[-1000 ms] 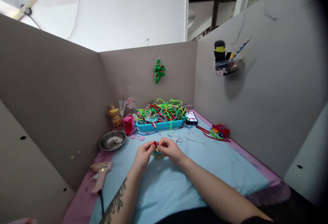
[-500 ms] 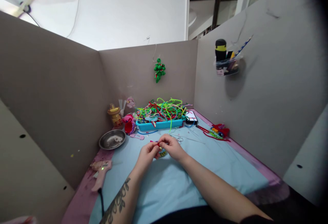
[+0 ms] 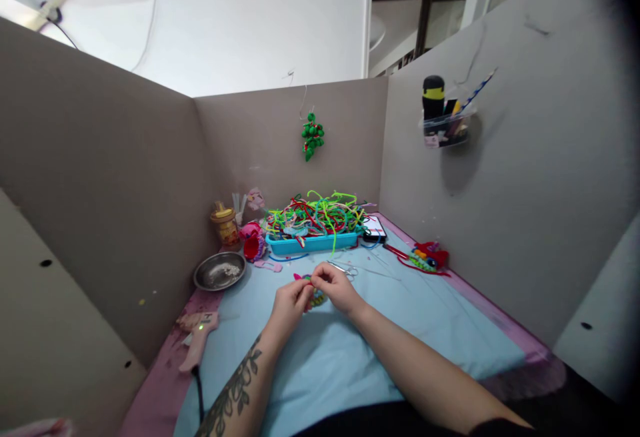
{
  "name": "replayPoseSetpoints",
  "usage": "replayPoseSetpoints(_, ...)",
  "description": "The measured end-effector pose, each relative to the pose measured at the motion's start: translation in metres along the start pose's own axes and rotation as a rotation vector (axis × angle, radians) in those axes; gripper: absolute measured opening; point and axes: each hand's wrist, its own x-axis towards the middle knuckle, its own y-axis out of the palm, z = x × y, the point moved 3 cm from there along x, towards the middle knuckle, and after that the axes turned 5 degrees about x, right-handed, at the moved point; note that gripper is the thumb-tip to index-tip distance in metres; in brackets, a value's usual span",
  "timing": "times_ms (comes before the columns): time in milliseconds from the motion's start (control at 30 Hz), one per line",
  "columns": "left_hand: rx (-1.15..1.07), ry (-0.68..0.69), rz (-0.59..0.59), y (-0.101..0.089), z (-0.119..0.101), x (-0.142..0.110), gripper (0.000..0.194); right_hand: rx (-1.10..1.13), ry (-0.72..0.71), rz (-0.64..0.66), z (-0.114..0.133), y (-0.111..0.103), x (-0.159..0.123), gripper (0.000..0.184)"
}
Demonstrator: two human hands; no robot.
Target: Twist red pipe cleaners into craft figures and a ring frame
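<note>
My left hand (image 3: pixel 289 305) and my right hand (image 3: pixel 336 286) meet over the middle of the blue cloth (image 3: pixel 400 350). Between their pinched fingertips is a small multicoloured pipe-cleaner piece (image 3: pixel 317 299). Yellow-green coils of it hang below the fingers, and a bright pink tip pokes out beyond my left fingers. Fingers cover much of the piece, so its full shape is hidden. Just past my right hand lies a pair of scissors (image 3: pixel 351 270).
A blue tray (image 3: pixel 313 244) heaped with pipe cleaners stands at the back. Left are a metal bowl (image 3: pixel 205 279), a pink glue gun (image 3: pixel 199 343) and a brown jar (image 3: pixel 227 231). A red and green pipe-cleaner piece (image 3: pixel 431 257) lies right. Grey panels (image 3: pixel 290 110) enclose the table.
My fingertips have shifted slightly on the piece, and more of its pink tip shows beyond my left hand. Otherwise the view has only moved a little.
</note>
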Motion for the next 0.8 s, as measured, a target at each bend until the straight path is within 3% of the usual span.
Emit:
replayPoseSetpoints(333, 0.084, 0.074, 0.014, -0.0008, -0.0001, 0.0005, 0.035, 0.044, 0.016, -0.004, -0.0076, 0.0011, -0.0003, 0.023)
replayPoseSetpoints(633, 0.152, 0.151, -0.012, 0.0016, -0.0014, 0.0000, 0.024, -0.185, -0.055, -0.115, -0.0018, -0.0008, -0.0021, 0.022)
replayPoseSetpoints(800, 0.182, 0.143, -0.023, 0.0005, -0.0040, -0.0005, 0.030, -0.059, -0.007, -0.073, -0.0029, 0.0015, -0.0018, 0.026)
